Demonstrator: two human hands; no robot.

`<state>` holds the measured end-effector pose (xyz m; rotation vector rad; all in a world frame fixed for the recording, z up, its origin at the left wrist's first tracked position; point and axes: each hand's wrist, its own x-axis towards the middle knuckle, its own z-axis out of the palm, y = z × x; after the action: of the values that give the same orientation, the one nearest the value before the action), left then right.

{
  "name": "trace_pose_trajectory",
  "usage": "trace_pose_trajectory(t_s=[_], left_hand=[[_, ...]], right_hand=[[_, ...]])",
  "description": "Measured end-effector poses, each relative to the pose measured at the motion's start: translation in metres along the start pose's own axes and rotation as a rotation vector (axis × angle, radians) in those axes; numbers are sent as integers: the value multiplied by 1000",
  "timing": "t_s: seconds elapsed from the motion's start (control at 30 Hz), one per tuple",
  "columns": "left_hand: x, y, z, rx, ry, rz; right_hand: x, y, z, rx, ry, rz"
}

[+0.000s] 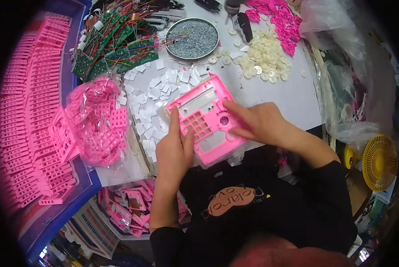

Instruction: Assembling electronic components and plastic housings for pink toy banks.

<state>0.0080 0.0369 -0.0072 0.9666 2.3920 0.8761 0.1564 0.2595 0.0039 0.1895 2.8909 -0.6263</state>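
At the near edge of the white worktable (297, 102), in the head view, a pink keypad housing (213, 121) sits tilted between two hands. The left hand (173, 149) closes partway on its left side, fingertips on the front; the right hand (270, 123) has its right side likewise, with little gap. Any fingers underneath are hidden. Should either hold slacken, the housing could slip off the near edge, perhaps toward the bin of pink shells (132, 207) below and left. Loose white paper squares (150, 104) lie just left and far of it; a sweeping edge could scatter them or catch some beneath. Farther off, thin wires from the green circuit boards (132, 55) reach over the round tin of metal bits (192, 57), so tugging a board might drag bits out among the off-white discs (266, 60).
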Motion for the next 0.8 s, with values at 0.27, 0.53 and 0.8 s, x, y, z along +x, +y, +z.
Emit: trace_pose_trajectory(t_s=[0.27, 0.53, 0.8], left_hand=[[-6, 13, 2, 177, 146, 176], [-14, 11, 27, 277, -28, 552], [-7, 20, 18, 31, 67, 534]], right_hand=[[17, -5, -10, -63, -90, -7], [85, 76, -28, 197, 378, -84], [112, 101, -6, -147, 561, -157]])
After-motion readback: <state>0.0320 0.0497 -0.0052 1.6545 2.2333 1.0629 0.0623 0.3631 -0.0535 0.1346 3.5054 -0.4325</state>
